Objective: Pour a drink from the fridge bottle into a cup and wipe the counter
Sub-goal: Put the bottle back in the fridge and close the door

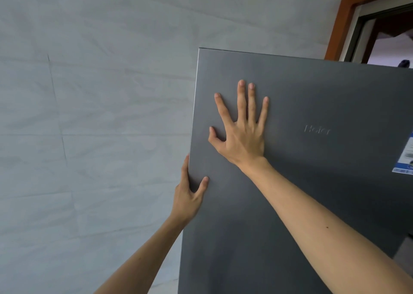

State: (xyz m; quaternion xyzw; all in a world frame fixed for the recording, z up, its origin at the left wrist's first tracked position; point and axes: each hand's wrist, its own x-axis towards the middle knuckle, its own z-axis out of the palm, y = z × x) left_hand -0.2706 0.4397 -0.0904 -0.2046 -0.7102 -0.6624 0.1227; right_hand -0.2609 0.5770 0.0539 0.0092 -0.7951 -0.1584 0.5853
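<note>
Head view: splayed right hand (242,141) presses matte fridge door (312,88).

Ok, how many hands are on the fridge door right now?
2. The left hand grips the left edge of the fridge door, lower down; the right hand presses flat on its front, higher up.

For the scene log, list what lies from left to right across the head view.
Tiled wall → left hand gripping the fridge door edge → right hand pressed flat on the door → embossed brand lettering → blue-and-white sticker at the right edge.
</note>
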